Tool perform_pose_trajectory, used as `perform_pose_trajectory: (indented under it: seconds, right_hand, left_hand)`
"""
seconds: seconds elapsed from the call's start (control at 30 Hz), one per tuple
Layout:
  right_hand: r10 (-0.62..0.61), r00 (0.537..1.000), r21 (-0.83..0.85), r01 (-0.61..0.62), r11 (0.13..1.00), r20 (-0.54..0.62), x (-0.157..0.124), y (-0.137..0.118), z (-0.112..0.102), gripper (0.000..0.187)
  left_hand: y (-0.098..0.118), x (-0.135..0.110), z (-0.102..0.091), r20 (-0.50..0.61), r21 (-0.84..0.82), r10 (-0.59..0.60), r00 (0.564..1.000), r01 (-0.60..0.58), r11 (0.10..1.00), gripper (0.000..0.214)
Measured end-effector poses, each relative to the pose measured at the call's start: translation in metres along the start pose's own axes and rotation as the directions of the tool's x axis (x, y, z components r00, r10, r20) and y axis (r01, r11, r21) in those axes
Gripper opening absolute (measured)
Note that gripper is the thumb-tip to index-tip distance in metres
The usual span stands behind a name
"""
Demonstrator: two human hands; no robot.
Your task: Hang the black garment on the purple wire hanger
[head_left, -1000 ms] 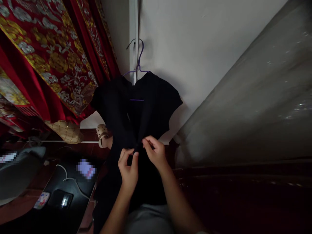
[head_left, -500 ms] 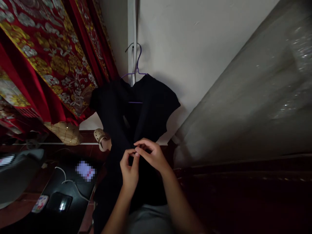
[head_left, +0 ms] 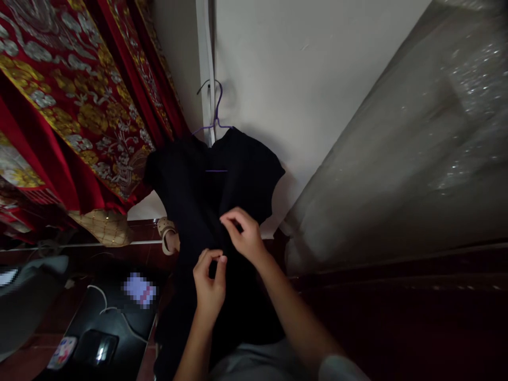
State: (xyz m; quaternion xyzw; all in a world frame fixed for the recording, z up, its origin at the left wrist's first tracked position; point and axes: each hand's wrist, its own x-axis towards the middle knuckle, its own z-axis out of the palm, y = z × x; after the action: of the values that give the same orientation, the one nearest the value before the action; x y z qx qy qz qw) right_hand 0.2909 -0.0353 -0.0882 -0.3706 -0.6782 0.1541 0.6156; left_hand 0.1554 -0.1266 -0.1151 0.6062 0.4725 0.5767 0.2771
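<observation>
A black short-sleeved garment (head_left: 250,169) with a V-shaped front opening hangs on a purple wire hanger (head_left: 217,114) against the wall. At the lower front, my left hand (head_left: 210,280) is closed, thumb and fingertips pinching at the cloth. Slightly higher and to the right, my right hand (head_left: 245,238) pinches at the edge of the front opening, its thumb and forefinger together. The fingertips of the two hands are apart. Dark cloth hides any small fastening there.
Red embroidered cloth (head_left: 107,106) with gold and silver flowers hangs on the left. Below it are a foot in a beige clog (head_left: 165,233) and a black tabletop (head_left: 115,317) with a cord and phone-like objects. Clear plastic sheeting (head_left: 381,174) slopes down the right side.
My right hand has moved up along the front opening, away from my left hand; their fingertips were together before. My left hand is slightly lower. The view has shifted a little.
</observation>
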Motion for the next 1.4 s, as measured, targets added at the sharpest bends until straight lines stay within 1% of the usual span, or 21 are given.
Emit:
perform_pose_trajectory:
  seconds: [0.07, 0.13, 0.2, 0.27, 0.33, 0.4, 0.47, 0.5, 0.57, 0.6, 0.67, 0.73, 0.77, 0.83, 0.93, 1.0, 1.1, 1.17, 1.23, 1.33, 1.4]
  right_hand:
    - [-0.151, 0.985, -0.107, 0.141, 0.984, -0.083, 0.056, 0.015, -0.002, 0.018]
    - [-0.260, 0.941, -0.203, 0.216, 0.955, -0.219, 0.115, 0.028, -0.005, 0.022]
    - [-0.291, 0.907, -0.231, 0.226, 0.946, -0.304, 0.160, 0.035, -0.009, 0.025]
    - [-0.261, 0.907, -0.199, 0.203, 0.959, -0.332, 0.180, 0.033, -0.012, 0.028]
    - [-0.198, 0.919, -0.133, 0.161, 0.978, -0.341, 0.177, 0.023, -0.016, 0.029]
    - [-0.102, 0.930, -0.018, 0.103, 0.995, -0.352, 0.162, 0.011, -0.019, 0.031]
    - [0.054, 0.944, 0.177, 0.005, 0.984, -0.327, 0.147, 0.002, -0.022, 0.035]
    - [0.143, 0.944, 0.285, -0.055, 0.957, -0.298, 0.141, 0.000, -0.022, 0.036]
    - [0.293, 0.926, 0.462, -0.158, 0.873, -0.238, 0.134, -0.004, -0.021, 0.036]
    - [0.342, 0.913, 0.523, -0.184, 0.832, -0.222, 0.133, -0.005, -0.019, 0.035]
    - [0.389, 0.892, 0.600, -0.185, 0.778, -0.230, 0.131, -0.008, -0.014, 0.032]
    - [0.393, 0.881, 0.625, -0.153, 0.765, -0.265, 0.128, -0.010, -0.007, 0.031]
    - [0.380, 0.877, 0.613, -0.132, 0.779, -0.294, 0.127, -0.010, -0.003, 0.031]
    - [0.324, 0.867, 0.535, -0.080, 0.841, -0.379, 0.125, -0.008, 0.003, 0.033]
    - [0.222, 0.845, 0.365, -0.034, 0.930, -0.487, 0.119, -0.001, 0.008, 0.037]
    - [0.215, 0.844, 0.306, -0.064, 0.950, -0.492, 0.113, 0.003, 0.009, 0.038]
    - [0.251, 0.842, 0.288, -0.120, 0.950, -0.478, 0.101, 0.003, 0.008, 0.036]
    - [0.258, 0.832, 0.307, -0.112, 0.945, -0.491, 0.095, 0.000, 0.007, 0.035]
    - [0.298, 0.827, 0.382, -0.110, 0.917, -0.476, 0.092, -0.004, 0.008, 0.035]
    - [0.426, 0.824, 0.550, -0.172, 0.817, -0.374, 0.095, -0.007, 0.008, 0.036]
    - [0.490, 0.821, 0.626, -0.223, 0.747, -0.293, 0.099, -0.007, 0.006, 0.038]
  left_hand:
    - [0.003, -0.003, 0.005, 0.055, 0.021, 0.040, 0.998, -0.041, 0.999, 0.014]
    - [0.006, -0.008, 0.012, 0.128, 0.009, 0.068, 0.989, -0.069, 0.998, 0.017]
    - [0.008, -0.011, 0.019, 0.202, -0.013, 0.085, 0.976, -0.084, 0.996, 0.018]
    - [0.010, -0.007, 0.020, 0.291, -0.002, 0.095, 0.952, -0.099, 0.995, 0.018]
    - [0.013, 0.009, 0.014, 0.370, 0.014, 0.112, 0.922, -0.126, 0.992, 0.018]
    - [0.022, 0.038, 0.006, 0.392, 0.005, 0.169, 0.905, -0.186, 0.983, 0.022]
    - [0.036, 0.078, -0.002, 0.330, -0.006, 0.277, 0.902, -0.291, 0.957, 0.026]
    - [0.045, 0.100, -0.003, 0.279, 0.005, 0.345, 0.896, -0.361, 0.933, 0.026]
    - [0.063, 0.147, -0.002, 0.171, 0.047, 0.483, 0.859, -0.496, 0.867, 0.027]
    - [0.072, 0.168, 0.001, 0.156, 0.073, 0.532, 0.832, -0.547, 0.834, 0.030]
    - [0.084, 0.204, 0.009, 0.233, 0.135, 0.585, 0.777, -0.621, 0.772, 0.027]
    - [0.091, 0.224, 0.017, 0.349, 0.223, 0.576, 0.739, -0.662, 0.715, 0.023]
    - [0.093, 0.229, 0.020, 0.392, 0.263, 0.559, 0.731, -0.671, 0.693, 0.024]
    - [0.094, 0.230, 0.023, 0.448, 0.311, 0.523, 0.725, -0.675, 0.669, 0.026]
    - [0.093, 0.225, 0.022, 0.518, 0.308, 0.492, 0.700, -0.689, 0.656, 0.017]
    - [0.092, 0.223, 0.021, 0.543, 0.314, 0.489, 0.683, -0.705, 0.636, 0.010]
    - [0.090, 0.224, 0.023, 0.522, 0.320, 0.526, 0.671, -0.726, 0.608, 0.011]
    - [0.092, 0.223, 0.028, 0.487, 0.315, 0.565, 0.666, -0.737, 0.598, 0.013]
    - [0.095, 0.220, 0.033, 0.441, 0.319, 0.599, 0.668, -0.740, 0.592, 0.015]
    - [0.099, 0.215, 0.041, 0.385, 0.340, 0.625, 0.679, -0.734, 0.588, 0.017]
    - [0.100, 0.214, 0.045, 0.368, 0.356, 0.630, 0.683, -0.730, 0.583, 0.019]
